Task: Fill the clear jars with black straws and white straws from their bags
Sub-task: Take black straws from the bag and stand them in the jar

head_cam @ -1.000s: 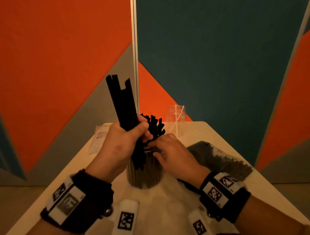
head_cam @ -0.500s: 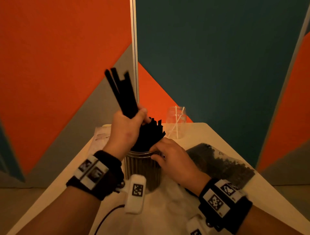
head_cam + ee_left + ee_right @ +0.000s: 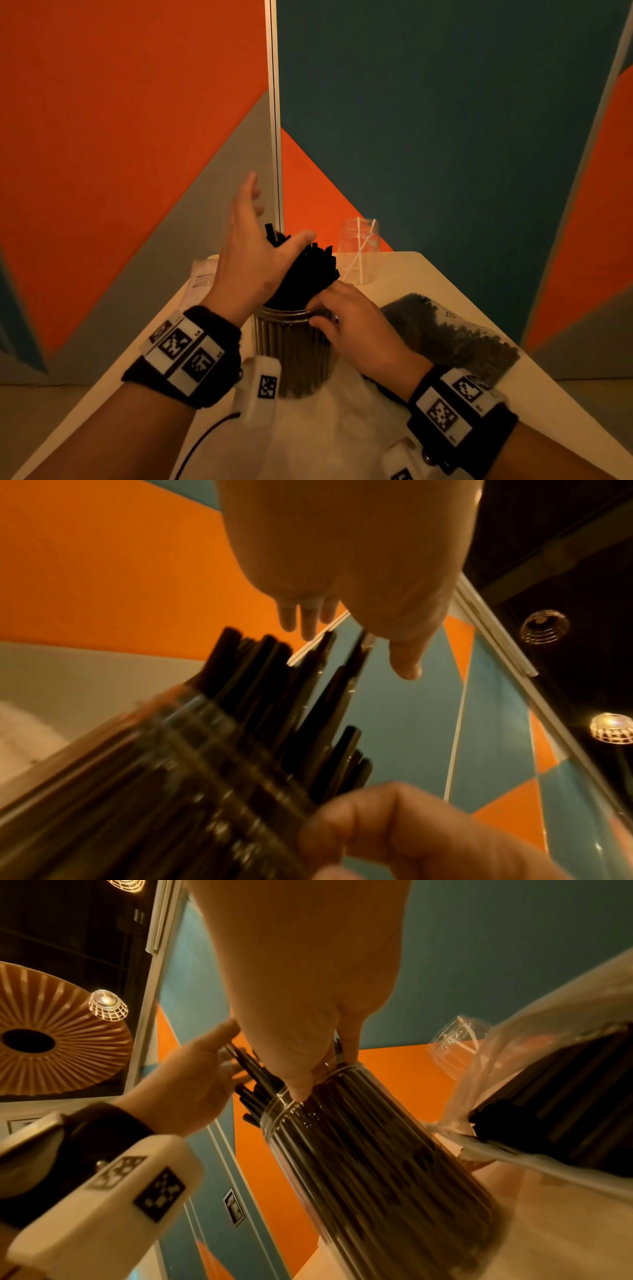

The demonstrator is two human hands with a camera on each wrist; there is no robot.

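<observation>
Black straws (image 3: 301,274) stand packed in the clear jar (image 3: 294,349) in front of me on the white table (image 3: 428,270), their tops fanning above the rim. My left hand (image 3: 250,253) is spread wide, fingers straight, palm against the left side of the straw tops. My right hand (image 3: 352,322) curls over the jar's rim, fingertips pinching it on the near right. Farther back, right of the straws, a second clear jar (image 3: 359,250) holds two white straws (image 3: 358,255). The bag of black straws (image 3: 452,335) lies to the right, another bag (image 3: 202,277) far left.
</observation>
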